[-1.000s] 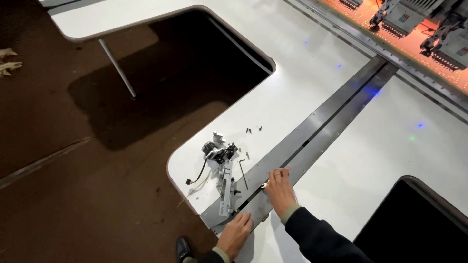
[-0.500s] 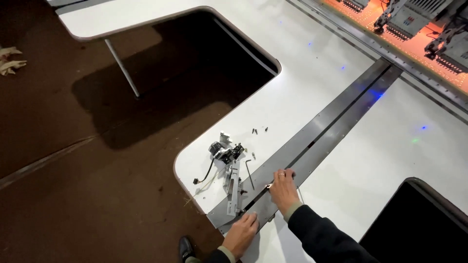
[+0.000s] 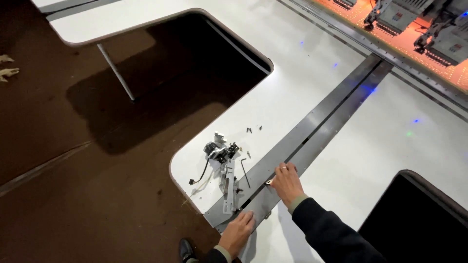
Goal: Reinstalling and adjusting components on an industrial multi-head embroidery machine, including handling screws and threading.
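My left hand lies flat, fingers spread, on the near end of a long grey metal rail set into the white table. My right hand rests on the same rail a little farther along, fingers curled over a small metal part at the slot; whether it grips it is unclear. Just left of the rail lies a small motor assembly with a silver bracket and a black cable. A black hex key lies between the bracket and the rail. A few small screws are scattered beyond.
The table has a deep cut-out over a dark brown floor. A second dark opening is at the lower right. Embroidery machine heads line the far right edge under orange light. A thin table leg stands on the floor. My black shoe shows below.
My view has drifted slightly, so the rail and the parts sit a little farther right and lower in the picture. Both hands stay on the rail in about the same places.
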